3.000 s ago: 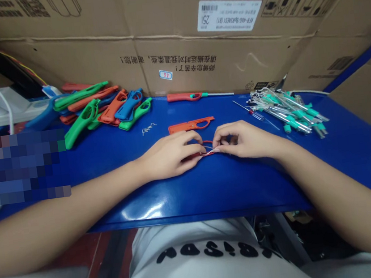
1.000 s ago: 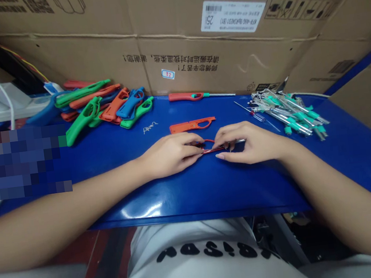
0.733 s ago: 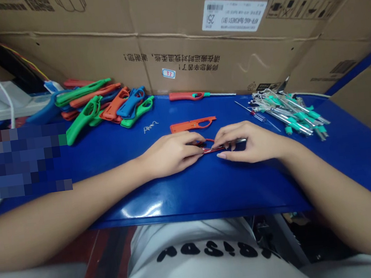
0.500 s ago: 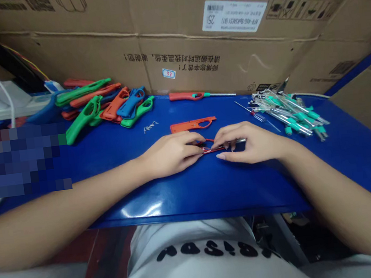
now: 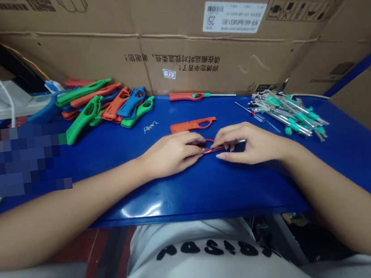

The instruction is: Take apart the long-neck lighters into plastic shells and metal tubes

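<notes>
Between my hands, low over the blue table, is a red lighter casing point(image 5: 211, 150) with a metal tube point(image 5: 240, 141) at its right end. My left hand point(image 5: 181, 152) has its fingers closed on the casing's left part. At the other end, my right hand point(image 5: 245, 143) pinches at the casing and tube, its thumb along the near side; the fingertips hide the small parts there. Just beyond my hands lies an orange casing half point(image 5: 192, 125). Farther back rests a red lighter point(image 5: 185, 96) with a metal tube pointing right.
Several green, orange and blue casings point(image 5: 114, 106) are piled at the back left, near small springs point(image 5: 151, 126). At the right lie metal tubes with teal parts point(image 5: 295, 114) and a screwdriver point(image 5: 257, 116). A cardboard box point(image 5: 93, 46) stands behind the blue table point(image 5: 165, 198).
</notes>
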`<state>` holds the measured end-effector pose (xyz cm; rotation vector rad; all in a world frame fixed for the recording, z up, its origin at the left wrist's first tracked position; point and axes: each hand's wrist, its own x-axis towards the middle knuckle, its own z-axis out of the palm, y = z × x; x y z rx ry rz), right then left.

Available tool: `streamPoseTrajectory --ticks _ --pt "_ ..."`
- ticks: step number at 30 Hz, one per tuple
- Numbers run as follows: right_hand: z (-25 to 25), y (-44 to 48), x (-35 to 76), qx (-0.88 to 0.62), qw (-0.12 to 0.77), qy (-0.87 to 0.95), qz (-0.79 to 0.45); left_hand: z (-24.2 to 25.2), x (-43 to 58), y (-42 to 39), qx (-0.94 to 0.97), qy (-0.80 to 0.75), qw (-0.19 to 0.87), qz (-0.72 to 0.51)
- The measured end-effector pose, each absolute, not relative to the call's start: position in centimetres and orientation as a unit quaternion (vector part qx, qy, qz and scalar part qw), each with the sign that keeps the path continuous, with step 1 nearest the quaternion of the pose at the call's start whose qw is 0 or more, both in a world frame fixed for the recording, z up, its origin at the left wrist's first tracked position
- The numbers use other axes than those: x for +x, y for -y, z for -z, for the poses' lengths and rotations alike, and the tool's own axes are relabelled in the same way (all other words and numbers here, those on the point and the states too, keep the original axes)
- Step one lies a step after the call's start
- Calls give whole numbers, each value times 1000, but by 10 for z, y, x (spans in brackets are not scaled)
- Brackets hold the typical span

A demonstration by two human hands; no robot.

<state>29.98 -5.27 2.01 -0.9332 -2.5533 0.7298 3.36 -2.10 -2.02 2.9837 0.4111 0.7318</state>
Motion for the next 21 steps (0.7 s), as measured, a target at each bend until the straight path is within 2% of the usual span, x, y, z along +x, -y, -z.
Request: streamPoseTrajectory --ticks 21 --pt "-22 53 299 -315 153 907 -234 20 35 22 963 -135 50 -227"
